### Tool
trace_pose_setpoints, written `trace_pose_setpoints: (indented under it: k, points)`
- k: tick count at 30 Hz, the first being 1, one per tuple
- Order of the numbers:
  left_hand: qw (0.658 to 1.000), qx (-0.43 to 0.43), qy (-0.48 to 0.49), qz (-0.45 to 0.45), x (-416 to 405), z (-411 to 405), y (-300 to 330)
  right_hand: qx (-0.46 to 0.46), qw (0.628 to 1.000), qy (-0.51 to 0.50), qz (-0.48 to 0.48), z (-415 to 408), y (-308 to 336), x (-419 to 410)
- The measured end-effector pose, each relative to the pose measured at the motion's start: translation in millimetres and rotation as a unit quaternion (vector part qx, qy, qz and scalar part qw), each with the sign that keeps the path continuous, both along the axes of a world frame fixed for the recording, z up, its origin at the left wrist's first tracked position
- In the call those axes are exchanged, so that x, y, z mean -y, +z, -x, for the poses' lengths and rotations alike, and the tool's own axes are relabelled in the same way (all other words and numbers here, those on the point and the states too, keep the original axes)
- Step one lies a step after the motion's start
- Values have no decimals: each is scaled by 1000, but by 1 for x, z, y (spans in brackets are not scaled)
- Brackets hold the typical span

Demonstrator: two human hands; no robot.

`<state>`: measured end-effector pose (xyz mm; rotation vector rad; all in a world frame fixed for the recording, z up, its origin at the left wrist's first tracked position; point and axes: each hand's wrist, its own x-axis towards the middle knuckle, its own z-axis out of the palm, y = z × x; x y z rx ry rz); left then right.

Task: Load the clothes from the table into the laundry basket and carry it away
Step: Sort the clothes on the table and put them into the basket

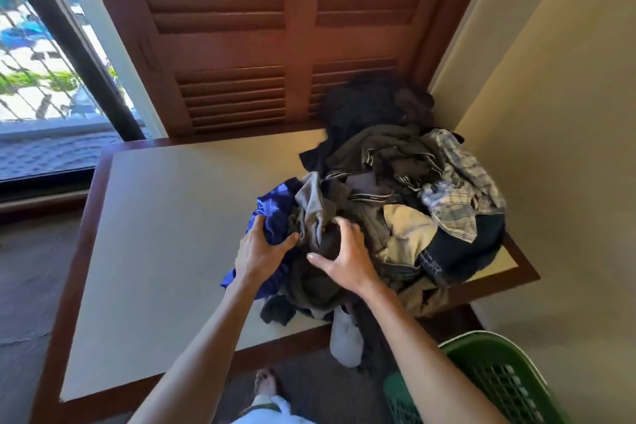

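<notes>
A heap of clothes covers the right half of the table: dark, grey, tan and plaid pieces, with a shiny blue garment at its left edge. My left hand closes on the blue garment, thumb pressed into the fabric. My right hand rests with spread fingers on a dark grey piece at the front of the heap. A grey piece hangs over the table's front edge. The green laundry basket stands on the floor at the lower right, partly behind my right forearm.
Brown louvred shutters rise behind the table. A cream wall closes the right side. A glass door is at the left, with carpeted floor below it. My foot shows under the table's front edge.
</notes>
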<state>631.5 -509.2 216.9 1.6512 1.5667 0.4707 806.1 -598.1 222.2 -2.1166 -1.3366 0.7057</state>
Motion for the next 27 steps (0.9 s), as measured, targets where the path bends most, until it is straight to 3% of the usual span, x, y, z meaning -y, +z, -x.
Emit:
trace_pose_setpoints:
  k: [3, 7, 10, 16, 21, 27]
  points:
    - [1000, -5, 6, -3, 7, -3, -8, 30, 998, 12, -46, -23, 10, 1]
    - [1000, -25, -8, -4, 14, -5, -17, 13, 998, 37, 46, 7, 6, -23]
    - [999, -19, -8, 24, 12, 3, -27, 61, 992, -5, 108, 27, -12, -40]
    - [996, 6, 17, 93, 5, 30, -69, 175, 975, -18, 137, 33, -46, -63]
    - [992, -1, 104, 67, -4, 44, -72, 233, 967, 4, 105, 29, -66, -69]
    - [997, -48, 55, -5, -13, 57, -71, 202, 977, 0, 66, 21, -70, -69]
